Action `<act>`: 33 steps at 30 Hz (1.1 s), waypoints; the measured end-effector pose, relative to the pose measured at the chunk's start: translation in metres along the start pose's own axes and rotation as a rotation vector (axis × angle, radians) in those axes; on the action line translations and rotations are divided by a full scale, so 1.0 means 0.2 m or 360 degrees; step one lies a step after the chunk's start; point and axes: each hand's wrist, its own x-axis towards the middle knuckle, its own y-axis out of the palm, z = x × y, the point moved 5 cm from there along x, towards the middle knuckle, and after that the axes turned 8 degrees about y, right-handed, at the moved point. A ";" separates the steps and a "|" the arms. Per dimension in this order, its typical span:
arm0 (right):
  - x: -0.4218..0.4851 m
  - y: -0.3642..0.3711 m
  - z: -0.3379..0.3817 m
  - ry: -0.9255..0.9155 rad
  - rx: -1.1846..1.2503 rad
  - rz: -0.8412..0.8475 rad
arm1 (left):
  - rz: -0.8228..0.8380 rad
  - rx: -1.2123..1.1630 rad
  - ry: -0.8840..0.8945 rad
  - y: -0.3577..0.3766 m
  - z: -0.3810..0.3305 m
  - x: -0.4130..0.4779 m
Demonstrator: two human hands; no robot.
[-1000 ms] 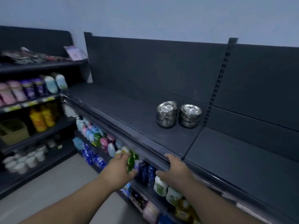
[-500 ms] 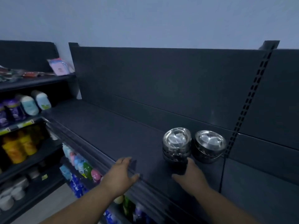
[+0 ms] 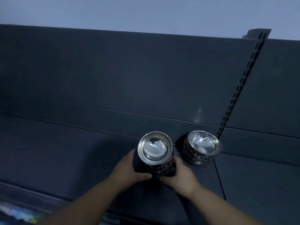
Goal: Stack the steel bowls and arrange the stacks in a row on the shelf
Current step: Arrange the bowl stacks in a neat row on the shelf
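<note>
Nearest, at the lower left edge, a blurred strip of coloured packets [image 3: 17, 214] is seen on a lower level; nothing on them can be read.

Just beyond, the left hand [image 3: 128, 172] and the right hand [image 3: 181, 176] are wrapped round the lower bowls of the left stack [image 3: 155, 148], one on each flank, with the thumbs nearly met at the front. Each grip is closed on that stack. Whether it rests on the shelf [image 3: 65, 159] or is lifted just clear cannot be told. Several nested steel bowls, open side up, are counted in it.

Just beside it, across a narrow gap, the right stack [image 3: 202, 146] stands untouched and a little further back, close to the back panel [image 3: 129, 78] and the foot of the slotted upright [image 3: 240, 88]. Behind, only the pale wall [image 3: 146, 13] is shown.

Stacking is judged done for the bowls in view, since no loose bowl is seen. The held stack is probably yet to be brought level with its neighbour. No brand, stamp or label can be made out anywhere.
</note>
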 end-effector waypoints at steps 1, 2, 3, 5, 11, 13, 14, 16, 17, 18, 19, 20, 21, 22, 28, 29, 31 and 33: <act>0.01 0.02 0.01 0.0019 0.0063 0.0006 | 0.0047 -0.0038 0.0016 -0.01 0.03 0.03; 0.01 0.04 0.03 0.0045 0.0130 0.0010 | 0.0101 -0.0075 0.0029 -0.01 0.07 0.05; 0.02 0.06 0.04 0.0065 0.0202 0.0014 | 0.0160 -0.0122 0.0034 -0.01 0.10 0.07; 0.02 0.08 0.03 0.0105 0.0362 0.0002 | 0.0273 -0.0245 0.0038 0.01 0.14 0.09; -0.05 0.10 0.00 0.0206 0.0760 0.0007 | 0.0315 -0.0462 0.0114 0.07 0.17 0.09; -0.10 0.08 -0.02 0.0231 0.0767 0.0012 | 0.0352 -0.0478 0.0155 0.09 0.13 0.06; -0.14 0.06 -0.03 0.0238 0.0768 0.0014 | 0.0375 -0.0484 0.0172 0.11 0.10 0.05; -0.24 0.01 -0.07 0.0254 0.0797 0.0007 | 0.0431 -0.0494 0.0205 0.16 0.03 0.01; -0.29 -0.02 -0.10 0.0267 0.0823 -0.0008 | 0.0460 -0.0507 0.0219 0.19 -0.01 -0.01; -0.35 -0.05 -0.13 0.0268 0.0861 -0.0024 | 0.0487 -0.0526 0.0228 0.23 -0.05 -0.04; -0.41 -0.08 -0.17 0.0271 0.0907 -0.0038 | 0.0507 -0.0545 0.0243 0.28 -0.09 -0.07; -0.48 -0.12 -0.21 0.0267 0.0941 -0.0058 | 0.0530 -0.0560 0.0260 0.33 -0.15 -0.11; -0.55 -0.16 -0.26 0.0269 0.0976 -0.0087 | 0.0553 -0.0575 0.0281 0.39 -0.21 -0.15; -0.62 -0.20 -0.32 0.0281 0.1022 -0.0130 | 0.0579 -0.0590 0.0290 0.45 -0.26 -0.20; -1.21 -0.51 -0.77 0.0391 0.1090 -0.0389 | 0.0732 -0.0670 0.0336 0.95 -0.68 -0.56; -1.32 -0.56 -0.85 0.0413 0.1089 -0.0439 | 0.0782 -0.0690 0.0360 1.05 -0.77 -0.63; -1.54 -0.67 -1.02 0.0466 0.1110 -0.0532 | 0.0873 -0.0720 0.0425 1.25 -0.94 -0.78; -1.74 -0.78 -1.18 0.0495 0.1144 -0.0606 | 0.0944 -0.0718 0.0475 1.45 -1.08 -0.90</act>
